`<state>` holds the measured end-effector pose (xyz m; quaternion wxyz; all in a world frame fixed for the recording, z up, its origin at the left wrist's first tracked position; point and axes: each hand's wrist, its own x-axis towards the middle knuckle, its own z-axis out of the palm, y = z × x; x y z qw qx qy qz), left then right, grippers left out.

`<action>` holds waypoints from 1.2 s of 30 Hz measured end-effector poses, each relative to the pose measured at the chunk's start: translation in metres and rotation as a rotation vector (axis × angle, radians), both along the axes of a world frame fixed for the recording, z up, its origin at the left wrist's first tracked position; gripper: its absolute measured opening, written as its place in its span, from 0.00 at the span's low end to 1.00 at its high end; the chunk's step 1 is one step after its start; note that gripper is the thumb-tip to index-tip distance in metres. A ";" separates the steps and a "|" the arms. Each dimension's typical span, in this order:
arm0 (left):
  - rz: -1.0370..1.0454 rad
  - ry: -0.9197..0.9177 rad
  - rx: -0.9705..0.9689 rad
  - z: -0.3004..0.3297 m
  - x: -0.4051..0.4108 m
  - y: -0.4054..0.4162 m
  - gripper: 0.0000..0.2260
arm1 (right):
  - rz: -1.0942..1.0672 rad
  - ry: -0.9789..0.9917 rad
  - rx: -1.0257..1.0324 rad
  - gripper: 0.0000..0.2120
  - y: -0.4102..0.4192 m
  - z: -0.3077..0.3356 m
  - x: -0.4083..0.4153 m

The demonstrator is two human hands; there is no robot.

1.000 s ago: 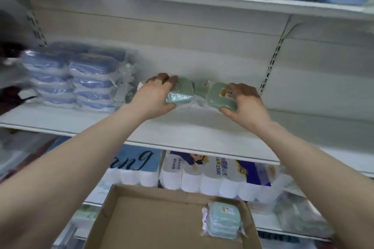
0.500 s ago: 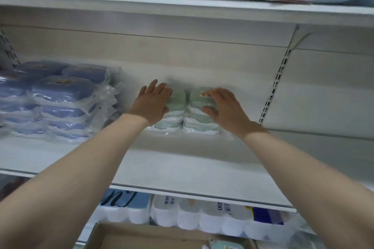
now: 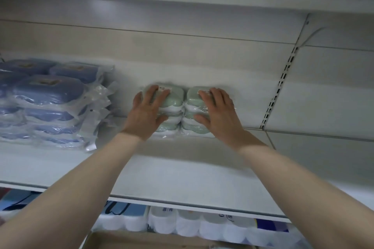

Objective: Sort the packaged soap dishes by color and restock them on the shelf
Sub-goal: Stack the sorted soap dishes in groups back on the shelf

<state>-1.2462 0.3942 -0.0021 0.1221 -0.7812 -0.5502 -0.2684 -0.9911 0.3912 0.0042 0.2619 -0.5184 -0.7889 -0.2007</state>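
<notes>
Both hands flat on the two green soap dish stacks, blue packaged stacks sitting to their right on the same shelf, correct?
Not quite: in the head view the blue packaged soap dish stacks sit to the left of the green packaged soap dish stacks. The left hand and right hand do lie flat on them.

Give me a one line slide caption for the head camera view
Left hand and right hand press two green soap dish stacks onto the shelf, beside blue ones.

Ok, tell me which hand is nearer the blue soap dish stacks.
Left. The left hand rests on the left green stack, just right of the blue soap dish stacks; the right hand rests on the right green stack, farther away.
</notes>
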 end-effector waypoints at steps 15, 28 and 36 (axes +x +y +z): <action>0.154 0.024 -0.103 0.010 0.007 -0.006 0.31 | -0.088 -0.110 -0.034 0.29 0.007 0.006 -0.002; 0.063 0.062 -0.087 0.014 0.006 -0.114 0.32 | -0.101 -0.084 -0.071 0.28 -0.111 0.019 0.016; -0.221 -0.092 -0.049 -0.071 0.039 -0.229 0.22 | -0.101 -0.032 -0.101 0.23 -0.258 -0.069 0.046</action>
